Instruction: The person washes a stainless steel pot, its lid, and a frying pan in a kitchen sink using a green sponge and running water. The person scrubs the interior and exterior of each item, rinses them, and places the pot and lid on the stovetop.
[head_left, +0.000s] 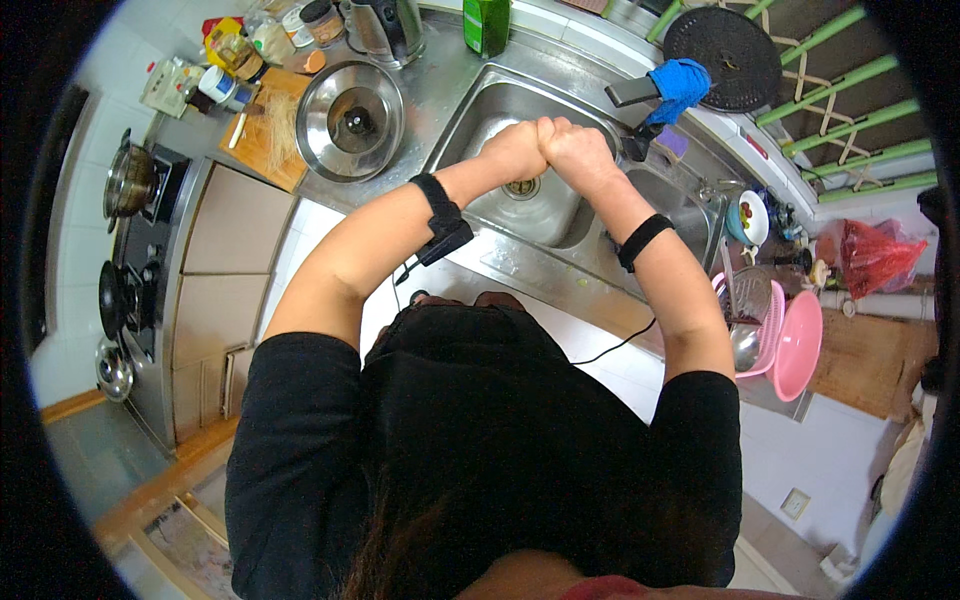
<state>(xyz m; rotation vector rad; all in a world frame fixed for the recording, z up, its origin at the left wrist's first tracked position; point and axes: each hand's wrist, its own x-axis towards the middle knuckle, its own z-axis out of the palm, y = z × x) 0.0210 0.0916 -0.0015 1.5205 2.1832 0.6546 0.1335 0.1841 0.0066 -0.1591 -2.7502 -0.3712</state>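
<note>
Over the left basin of a stainless steel sink, my left hand and my right hand are pressed together with curled fingers. Whatever may lie inside them is hidden. A round drain strainer shows in the basin just below. Right of my hands stands the faucet, with a blue cloth wrapped on it. Each forearm wears a black strap, and the left one carries a small dark box.
Left of the sink stand a steel bowl with a black-knobbed glass lid and a wooden board bearing dry noodle-like strands. Behind are an electric kettle and a green bottle. Pink basins sit at right, a gas stove at far left.
</note>
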